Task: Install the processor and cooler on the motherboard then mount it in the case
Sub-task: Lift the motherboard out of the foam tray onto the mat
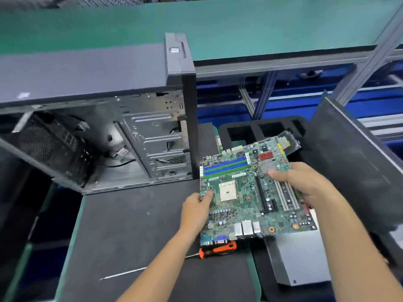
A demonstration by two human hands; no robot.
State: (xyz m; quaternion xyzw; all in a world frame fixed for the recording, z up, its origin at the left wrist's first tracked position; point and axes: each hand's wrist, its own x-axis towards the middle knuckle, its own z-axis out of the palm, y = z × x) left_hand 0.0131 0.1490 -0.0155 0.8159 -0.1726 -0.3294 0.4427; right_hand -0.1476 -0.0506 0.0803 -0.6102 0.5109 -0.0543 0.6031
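motherboard [250, 192] held clear above bench's right edge, socket up | left hand [196, 211] pinches left edge | right hand [305, 184] grips right side, sparing components | case [98, 127] open-sided at back-left

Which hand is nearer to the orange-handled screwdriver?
Left. The left hand grips the motherboard's edge just above the screwdriver; the right hand holds the far side.

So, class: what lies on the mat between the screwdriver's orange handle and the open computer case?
In the head view, only bare dark mat separates the screwdriver from the case.
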